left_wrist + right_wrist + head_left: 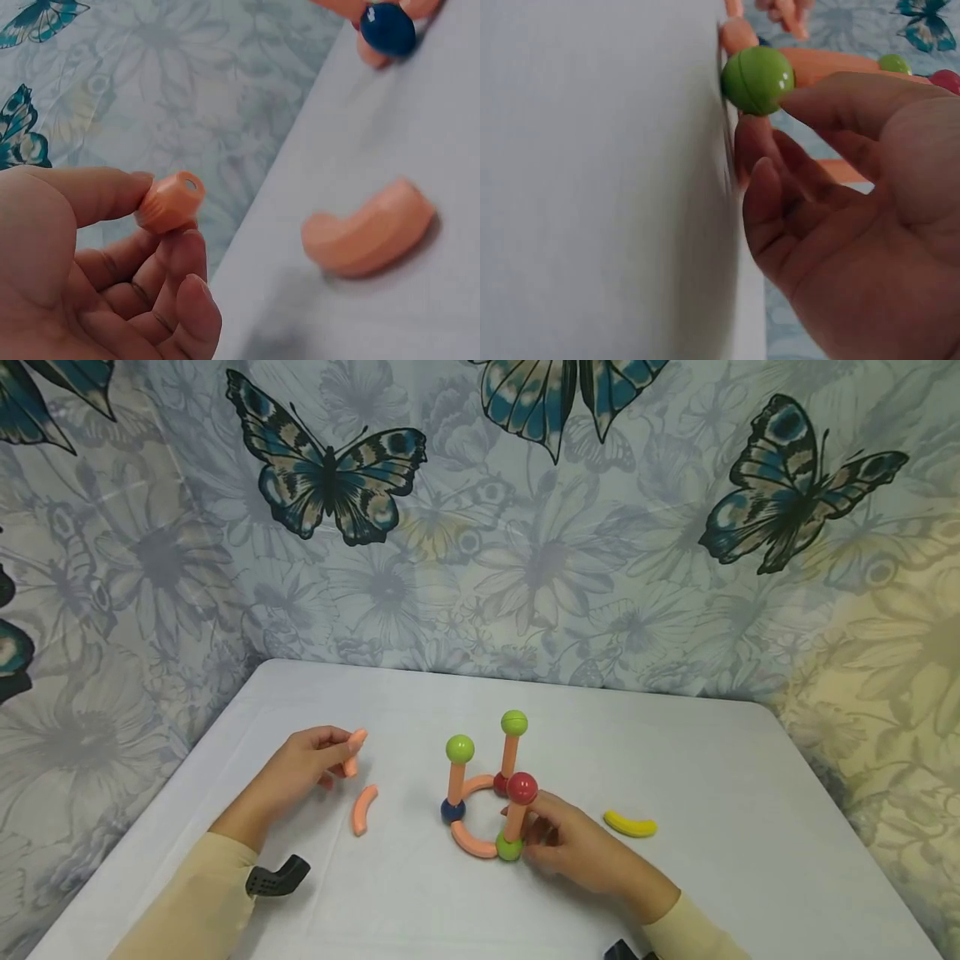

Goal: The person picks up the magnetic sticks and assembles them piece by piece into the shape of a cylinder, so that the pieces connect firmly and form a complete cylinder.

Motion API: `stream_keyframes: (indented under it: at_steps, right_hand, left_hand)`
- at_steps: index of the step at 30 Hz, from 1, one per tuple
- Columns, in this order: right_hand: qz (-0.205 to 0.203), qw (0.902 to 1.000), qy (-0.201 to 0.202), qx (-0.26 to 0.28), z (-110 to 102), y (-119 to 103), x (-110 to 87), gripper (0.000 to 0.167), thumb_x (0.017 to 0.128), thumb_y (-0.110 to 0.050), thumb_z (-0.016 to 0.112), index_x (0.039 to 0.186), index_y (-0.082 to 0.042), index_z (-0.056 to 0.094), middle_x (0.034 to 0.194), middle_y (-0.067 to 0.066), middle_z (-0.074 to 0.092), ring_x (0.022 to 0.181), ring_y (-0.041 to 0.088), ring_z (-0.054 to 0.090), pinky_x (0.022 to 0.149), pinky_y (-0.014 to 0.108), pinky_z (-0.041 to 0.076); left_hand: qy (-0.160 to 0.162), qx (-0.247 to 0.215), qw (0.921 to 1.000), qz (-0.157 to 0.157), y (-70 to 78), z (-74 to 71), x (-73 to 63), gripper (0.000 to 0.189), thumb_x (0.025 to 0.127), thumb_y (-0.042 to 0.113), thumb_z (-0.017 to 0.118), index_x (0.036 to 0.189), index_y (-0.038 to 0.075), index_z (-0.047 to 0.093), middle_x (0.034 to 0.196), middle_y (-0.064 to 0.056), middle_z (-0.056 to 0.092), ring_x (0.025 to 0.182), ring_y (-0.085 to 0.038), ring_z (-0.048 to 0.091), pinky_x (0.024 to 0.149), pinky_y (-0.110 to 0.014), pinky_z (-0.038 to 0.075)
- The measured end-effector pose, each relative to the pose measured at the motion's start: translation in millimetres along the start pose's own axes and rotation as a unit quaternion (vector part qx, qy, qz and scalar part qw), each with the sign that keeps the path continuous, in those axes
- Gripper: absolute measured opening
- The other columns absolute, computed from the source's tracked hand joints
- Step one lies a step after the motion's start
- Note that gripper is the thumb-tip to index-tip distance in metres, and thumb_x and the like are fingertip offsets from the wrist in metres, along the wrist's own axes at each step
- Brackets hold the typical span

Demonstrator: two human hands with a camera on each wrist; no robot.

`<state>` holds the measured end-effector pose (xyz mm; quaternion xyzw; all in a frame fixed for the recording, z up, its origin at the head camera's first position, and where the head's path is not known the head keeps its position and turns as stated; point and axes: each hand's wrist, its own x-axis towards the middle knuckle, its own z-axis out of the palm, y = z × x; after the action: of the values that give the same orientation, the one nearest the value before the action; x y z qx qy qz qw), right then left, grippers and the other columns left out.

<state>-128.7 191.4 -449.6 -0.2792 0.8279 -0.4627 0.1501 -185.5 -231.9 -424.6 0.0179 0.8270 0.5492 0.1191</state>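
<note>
My left hand point(303, 768) pinches a curved orange stick point(171, 202) between thumb and fingers, above the table. A second curved orange stick point(363, 810) lies just below that hand. To the right stands a magnetic ball-and-stick frame, its low green ball point(754, 79), blue ball point(453, 811) and red ball linked by curved orange sticks point(474, 843). Upright orange sticks point(456, 783) rise from these, topped by two green balls point(460, 748) and a red ball point(522, 788). Thumb and index finger of my right hand point(573, 843) hold the low green ball; the hand hides part of the frame's right side.
A curved yellow stick point(630, 825) lies right of my right hand on the white table point(697, 760). Behind the table hangs a butterfly-patterned cloth point(525, 568). Black wrist-worn devices point(277, 877) show near the sleeves.
</note>
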Motion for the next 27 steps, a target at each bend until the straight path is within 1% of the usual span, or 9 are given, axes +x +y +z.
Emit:
stream_keyframes:
  at_steps: [2, 5, 8, 11, 15, 18, 22, 25, 27]
  right_hand:
    - [0.002, 0.9999, -0.007, -0.014, -5.0, -3.1, 0.0, 0.058, 0.097, 0.007, 0.074, 0.148, -0.017, 0.061, 0.118, -0.002, 0.063, 0.100, 0.025, 0.065, 0.085, 0.034, 0.056]
    - [0.010, 0.9989, 0.002, -0.045, -12.6, -6.2, 0.6, 0.048, 0.099, 0.005, 0.072, 0.141, -0.019, 0.064, 0.121, -0.003, 0.064, 0.101, 0.022, 0.065, 0.085, 0.034, 0.056]
    - [0.025, 0.9960, 0.037, -0.077, -20.0, -7.6, 3.0, 0.032, 0.102, -0.002, 0.073, 0.128, -0.020, 0.070, 0.121, -0.004, 0.066, 0.098, 0.019, 0.065, 0.083, 0.034, 0.057]
    - [0.046, 0.9906, 0.091, -0.091, -27.2, -8.7, 7.7, 0.023, 0.102, -0.005, 0.075, 0.123, -0.016, 0.073, 0.118, -0.004, 0.069, 0.093, 0.019, 0.065, 0.080, 0.036, 0.057]
    - [0.055, 0.9820, 0.159, -0.086, -33.0, -10.8, 19.1, 0.024, 0.101, -0.006, 0.078, 0.124, -0.010, 0.073, 0.115, 0.000, 0.071, 0.092, 0.020, 0.065, 0.080, 0.038, 0.058]
    - [0.047, 0.9775, 0.191, -0.077, -33.9, -12.3, 30.4, 0.030, 0.101, -0.009, 0.080, 0.129, -0.006, 0.071, 0.117, 0.004, 0.071, 0.093, 0.021, 0.065, 0.081, 0.040, 0.058]
    - [0.032, 0.9758, 0.208, -0.058, -32.2, -13.7, 44.8, 0.035, 0.100, -0.014, 0.083, 0.132, -0.007, 0.069, 0.120, 0.006, 0.070, 0.095, 0.024, 0.066, 0.083, 0.043, 0.057]
    - [0.027, 0.9751, 0.215, -0.048, -30.6, -14.3, 53.1, 0.036, 0.100, -0.013, 0.083, 0.132, -0.009, 0.069, 0.123, 0.008, 0.068, 0.098, 0.025, 0.066, 0.085, 0.045, 0.056]
    - [0.025, 0.9747, 0.218, -0.042, -29.7, -14.6, 57.3, 0.036, 0.099, -0.012, 0.083, 0.132, -0.009, 0.069, 0.124, 0.009, 0.068, 0.099, 0.026, 0.066, 0.087, 0.046, 0.056]
  left_hand:
    - [-0.004, -0.019, 0.9998, 0.002, 3.3, 1.1, 0.4, 0.063, 0.104, 0.059, 0.070, 0.124, 0.000, 0.068, 0.100, -0.011, 0.073, 0.107, -0.030, 0.065, 0.089, -0.043, 0.053]
    - [-0.021, -0.056, 0.9981, 0.017, 10.1, 3.9, 1.5, 0.056, 0.107, 0.050, 0.070, 0.123, -0.003, 0.065, 0.105, -0.014, 0.074, 0.108, -0.033, 0.066, 0.088, -0.044, 0.055]
    - [-0.038, -0.085, 0.9948, 0.041, 22.8, 10.1, 5.3, 0.048, 0.110, 0.042, 0.069, 0.123, -0.004, 0.062, 0.108, -0.015, 0.073, 0.107, -0.033, 0.067, 0.086, -0.041, 0.057]
    - [-0.047, -0.103, 0.9919, 0.058, 40.7, 19.7, 12.1, 0.044, 0.110, 0.039, 0.070, 0.123, -0.002, 0.063, 0.106, -0.015, 0.073, 0.103, -0.032, 0.066, 0.083, -0.038, 0.057]
    - [-0.056, -0.108, 0.9904, 0.065, 64.1, 34.1, 23.4, 0.045, 0.106, 0.044, 0.074, 0.115, 0.001, 0.069, 0.102, -0.013, 0.074, 0.100, -0.031, 0.067, 0.081, -0.036, 0.055]
    - [-0.073, -0.094, 0.9902, 0.075, 79.1, 44.5, 32.0, 0.047, 0.104, 0.048, 0.076, 0.107, 0.002, 0.072, 0.098, -0.013, 0.073, 0.101, -0.031, 0.068, 0.081, -0.037, 0.054]
    - [-0.094, -0.076, 0.9894, 0.082, 93.5, 56.6, 43.9, 0.040, 0.105, 0.045, 0.075, 0.112, 0.006, 0.076, 0.098, -0.012, 0.073, 0.101, -0.034, 0.068, 0.082, -0.039, 0.053]
    - [-0.112, -0.074, 0.9876, 0.082, 102.7, 64.5, 51.6, 0.035, 0.107, 0.039, 0.073, 0.121, 0.008, 0.076, 0.104, -0.012, 0.076, 0.102, -0.039, 0.068, 0.083, -0.040, 0.054]
    - [-0.125, -0.074, 0.9861, 0.081, 109.4, 69.6, 55.1, 0.033, 0.108, 0.037, 0.071, 0.123, 0.007, 0.076, 0.107, -0.012, 0.078, 0.103, -0.039, 0.069, 0.084, -0.040, 0.054]
